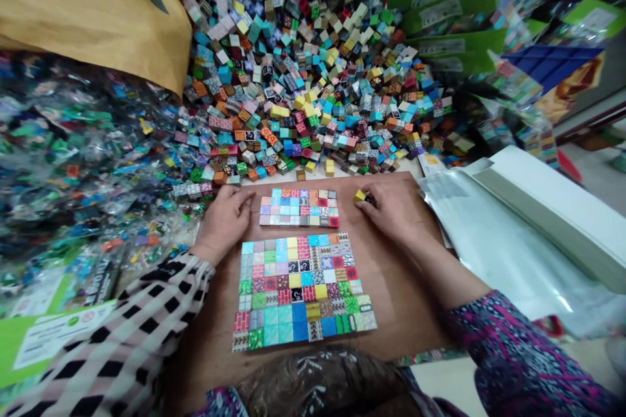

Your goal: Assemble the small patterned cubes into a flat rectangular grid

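Observation:
My right hand (388,210) pinches a small yellow block (360,196), with a dark block showing beside it under the fingers. My left hand (225,220) rests on the brown board (396,287) with its fingers curled in; whatever may be inside is hidden. Between the hands lies a small flat array of printed square blocks (299,208), its left edge close to my left fingertips. Nearer to me is a larger array of patterned blocks (300,290), set edge to edge in rows, with an uneven outline.
A tall heap of loose printed blocks (313,91) rises behind the board. Plastic-wrapped pieces (88,163) pile up at the left under a yellow bag (98,19). To the right are clear plastic sleeves (508,241), a white box (562,202) and green-topped packets (450,19).

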`<state>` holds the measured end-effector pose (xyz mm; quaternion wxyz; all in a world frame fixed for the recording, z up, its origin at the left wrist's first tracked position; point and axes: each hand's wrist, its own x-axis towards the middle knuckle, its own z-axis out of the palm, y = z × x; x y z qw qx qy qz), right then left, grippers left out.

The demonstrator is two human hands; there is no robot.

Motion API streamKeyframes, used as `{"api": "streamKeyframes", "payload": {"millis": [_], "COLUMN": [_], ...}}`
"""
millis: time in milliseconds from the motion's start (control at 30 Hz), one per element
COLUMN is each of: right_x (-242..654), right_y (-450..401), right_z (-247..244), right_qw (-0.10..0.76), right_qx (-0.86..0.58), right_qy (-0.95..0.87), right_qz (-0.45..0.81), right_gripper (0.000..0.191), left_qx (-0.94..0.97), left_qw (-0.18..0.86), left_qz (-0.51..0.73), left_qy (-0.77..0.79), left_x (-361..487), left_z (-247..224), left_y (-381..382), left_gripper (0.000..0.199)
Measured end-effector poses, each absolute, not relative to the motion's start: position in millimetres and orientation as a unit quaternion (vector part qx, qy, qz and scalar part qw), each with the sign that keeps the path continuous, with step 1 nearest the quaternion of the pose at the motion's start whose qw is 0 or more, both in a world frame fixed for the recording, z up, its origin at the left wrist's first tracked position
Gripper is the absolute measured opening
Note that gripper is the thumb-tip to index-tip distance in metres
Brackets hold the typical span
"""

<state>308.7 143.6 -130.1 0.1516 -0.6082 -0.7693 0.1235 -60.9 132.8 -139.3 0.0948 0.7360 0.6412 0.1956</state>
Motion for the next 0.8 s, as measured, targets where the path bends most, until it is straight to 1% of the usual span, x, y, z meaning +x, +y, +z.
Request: {"api": "streamKeyframes", "payload": {"millis": [267,367,467,533,700,800], "right_x": [304.2,293.9,279.9,273.3,278.4,286.8], "right_y": [150.6,166.6,183.5,189.9,190.2,191.2], "right_z": [-147.0,-143.5,-140.4,-141.9,-154.5,-159.3], "right_qw": [0.198,0.212,0.206,0.217,0.298,0.307], "right_qx": [-0.587,-0.575,-0.563,-0.567,-0.556,-0.539], "right_qy": [-0.776,-0.777,-0.78,-0.77,-0.747,-0.754], "right_qz": [0.119,0.145,0.179,0.198,0.212,0.217], "right_gripper": [0.015,0.013,0.011,0.012,0.017,0.018], "left_qx": [0.728,0.724,0.728,0.732,0.74,0.729], "left_qw": [0.084,0.072,0.064,0.058,0.054,0.067], "left_qz": [0.167,0.159,0.156,0.161,0.201,0.228], "left_qy": [0.659,0.667,0.664,0.659,0.64,0.642], "left_x": [-58.2,-58.1,-59.2,-60.5,-63.2,-65.5], "left_z": [-136.2,-137.9,-140.2,-141.9,-145.8,-144.9], "left_y": [131.5,132.0,133.0,133.9,136.7,138.5], "left_gripper": [0.04,0.041,0.042,0.042,0.042,0.04]}}
